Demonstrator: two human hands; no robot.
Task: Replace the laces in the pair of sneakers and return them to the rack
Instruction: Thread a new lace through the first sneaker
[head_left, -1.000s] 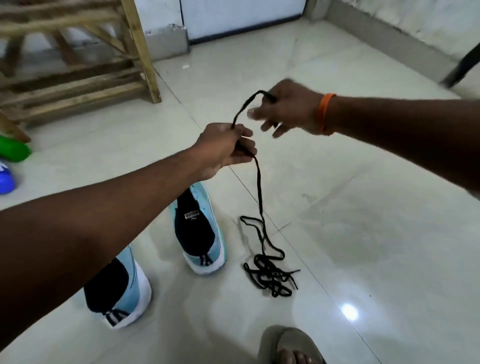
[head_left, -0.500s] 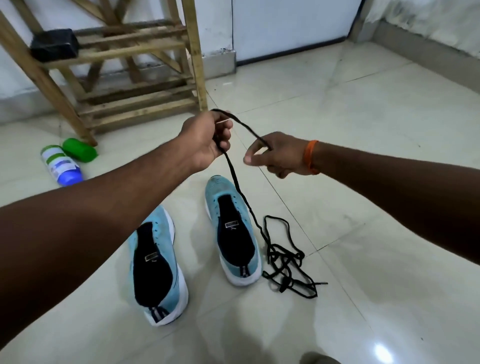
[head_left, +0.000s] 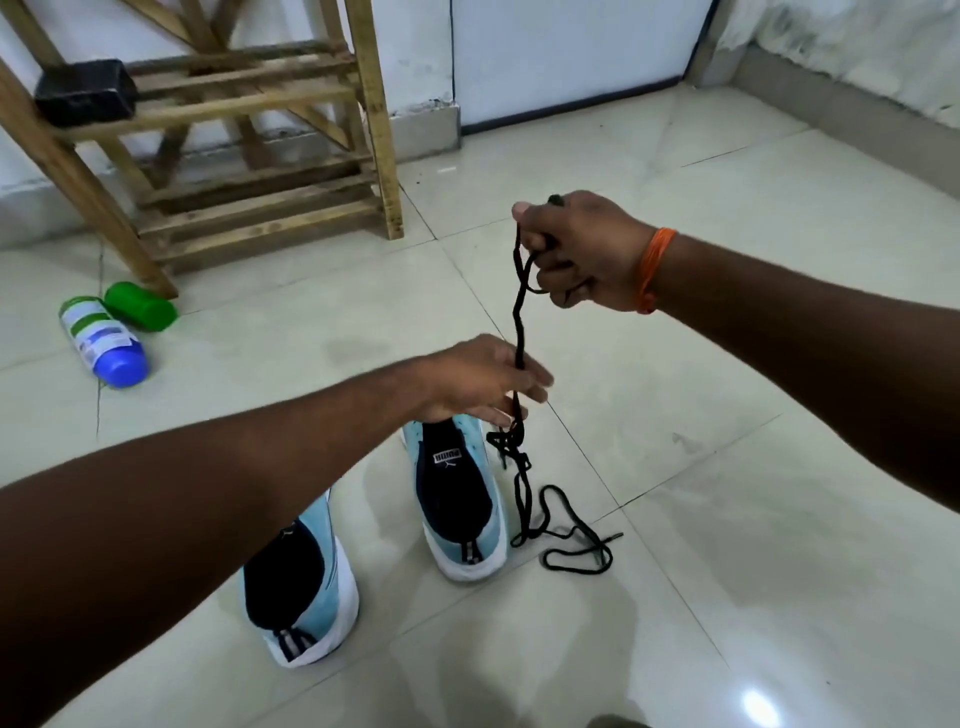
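Note:
Two light blue sneakers with black insides stand on the tiled floor, one (head_left: 457, 499) in the middle, the other (head_left: 298, 587) nearer and partly hidden by my left arm. Neither shows laces in its eyelets. A tangled black lace (head_left: 519, 322) hangs from my right hand (head_left: 582, 249), which is shut on its upper end. My left hand (head_left: 483, 379) is lower and pinches the same lace between its fingers. The lace's lower part (head_left: 566, 540) lies looped on the floor right of the middle sneaker. The wooden rack (head_left: 249, 130) stands at the back left.
A black block (head_left: 85, 93) lies on a rack shelf. A white bottle with a blue cap (head_left: 104, 338) and a green one (head_left: 140, 306) lie on the floor by the rack's leg. A white door (head_left: 571, 57) and walls close the back.
My right hand has risen above my left, taking the lace's top end. My left hand has dropped and slid down the lace. More of the lace has lifted off the floor.

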